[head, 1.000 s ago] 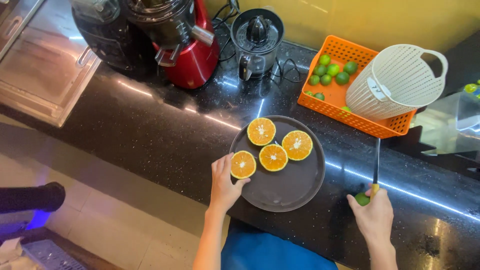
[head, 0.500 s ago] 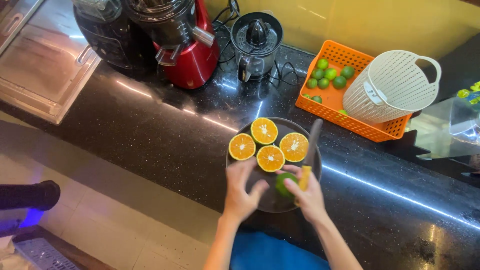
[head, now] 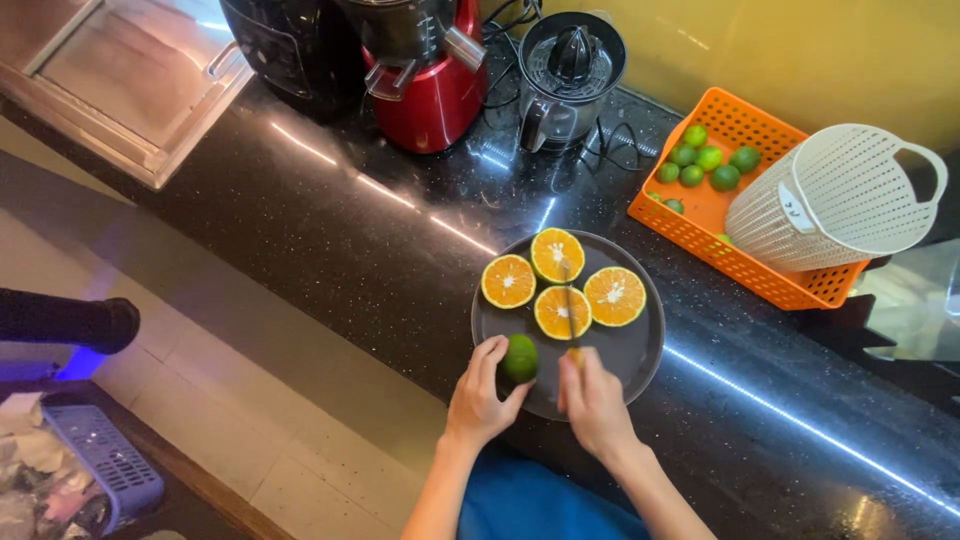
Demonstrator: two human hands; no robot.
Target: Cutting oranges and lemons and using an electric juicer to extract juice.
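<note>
Since half a second ago both hands have drawn back to the near rim of the round dark grey plate (head: 640,350), and the whole green-skinned citrus fruit (head: 520,357) now sits at the plate's near-left edge instead of under the right hand.

Left hand (head: 480,400): grip partly closed, fingers curled round the fruit's left side, thumb against its lower right. Fruit: round, glossy, uniform dark green, uncut.

Right hand (head: 592,400): grip closed on the yellow handle of a slim-bladed knife (head: 569,310); the blade points away from the person, lying over the nearest of four cut orange-fleshed halves (head: 562,312), which rest face up on the plate.

Plate rests on the black speckled stone surface (head: 330,240). Beyond it: orange plastic mesh basket (head: 770,280) holding small green fruits, with a white woven plastic basket (head: 830,200) tipped on it.
</note>
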